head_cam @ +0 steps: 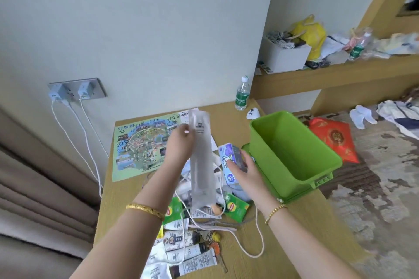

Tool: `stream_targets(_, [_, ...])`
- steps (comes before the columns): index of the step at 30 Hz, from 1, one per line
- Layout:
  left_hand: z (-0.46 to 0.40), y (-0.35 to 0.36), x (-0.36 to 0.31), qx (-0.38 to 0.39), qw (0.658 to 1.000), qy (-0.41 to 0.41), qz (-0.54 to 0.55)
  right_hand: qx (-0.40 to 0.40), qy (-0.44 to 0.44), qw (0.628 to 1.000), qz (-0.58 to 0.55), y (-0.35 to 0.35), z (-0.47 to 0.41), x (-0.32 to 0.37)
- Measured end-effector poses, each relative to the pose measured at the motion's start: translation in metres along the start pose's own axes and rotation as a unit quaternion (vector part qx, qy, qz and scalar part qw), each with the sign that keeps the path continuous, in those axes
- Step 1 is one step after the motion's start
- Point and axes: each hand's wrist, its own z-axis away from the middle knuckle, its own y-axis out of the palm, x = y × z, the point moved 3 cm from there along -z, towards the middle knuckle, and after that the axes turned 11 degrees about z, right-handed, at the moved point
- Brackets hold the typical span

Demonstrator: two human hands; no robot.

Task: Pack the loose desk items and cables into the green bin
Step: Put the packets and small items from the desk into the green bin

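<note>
The green bin (322, 161) stands at the right edge of the wooden desk (283, 244), and nothing shows inside it. My left hand (180, 142) holds a long clear plastic sleeve (201, 165) upright above the pile. My right hand (246, 171) grips a purple and white tissue pack (227, 161) just left of the bin. Below lie green tea sachets (235, 207), several small tubes (190, 253), keys (213, 241) and a white cable (258, 244).
A colourful map sheet (140, 149) lies at the back left of the desk. A water bottle (242, 94) and a small white ghost figure (252, 113) stand behind the bin. Two chargers (68, 94) sit in the wall socket. A red bag (335, 140) lies on the carpet.
</note>
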Motion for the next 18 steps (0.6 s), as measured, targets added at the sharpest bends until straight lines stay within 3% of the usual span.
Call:
stream_targets(4, [-0.010, 0.066, -0.013, 0.006, 0.985, -0.089, 0.149, -0.094, -0.020, 0.995, -0.022, -0.054, -0.003, 0.007])
stream_targets(7, [-0.018, 0.113, -0.034, 0.061, 0.990, -0.056, 0.113, -0.139, -0.003, 0.990, 0.004, -0.106, -0.010, 0.007])
stream_targets(14, [-0.009, 0.213, -0.054, 0.234, 0.941, -0.184, 0.161, -0.182, 0.078, 0.976, 0.089, -0.195, -0.031, -0.017])
stream_targets(18, [-0.013, 0.243, -0.059, 0.299, 0.919, -0.190, 0.175, -0.186, 0.089, 0.969, 0.135, -0.213, -0.048, -0.027])
